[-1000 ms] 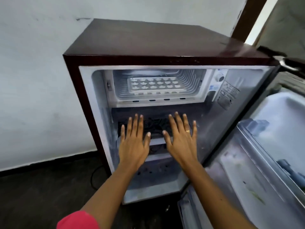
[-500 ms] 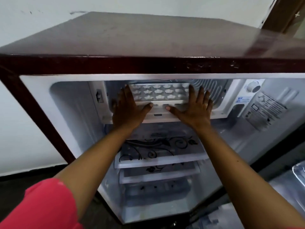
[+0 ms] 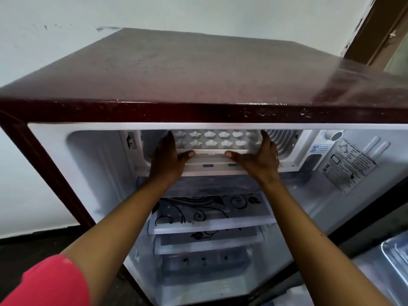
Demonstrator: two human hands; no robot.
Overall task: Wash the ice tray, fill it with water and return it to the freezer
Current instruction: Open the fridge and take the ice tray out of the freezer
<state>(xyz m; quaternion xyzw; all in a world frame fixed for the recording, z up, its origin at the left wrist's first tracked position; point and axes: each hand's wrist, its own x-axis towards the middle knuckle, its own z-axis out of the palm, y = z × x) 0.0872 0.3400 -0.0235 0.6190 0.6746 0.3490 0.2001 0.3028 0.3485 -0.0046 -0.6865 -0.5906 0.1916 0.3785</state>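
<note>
1. Fingers (image 3: 170, 139) of the left hand (image 3: 168, 161) and right hand (image 3: 261, 161) are curling round the ends of the ice tray (image 3: 217, 140), thumbs pressing its near rim;
2. the ice tray is sitting inside the freezer compartment (image 3: 281, 141);
3. removal seems to be starting; washing, filling and returning are probably remaining.

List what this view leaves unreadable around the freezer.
Head view:
ice tray: rear rows hidden behind the fridge's top edge.
left hand, right hand: whether fingers curl round the tray, hidden by the hands' backs.
wall label: print too small.
fridge door: cut off at right edge.
</note>
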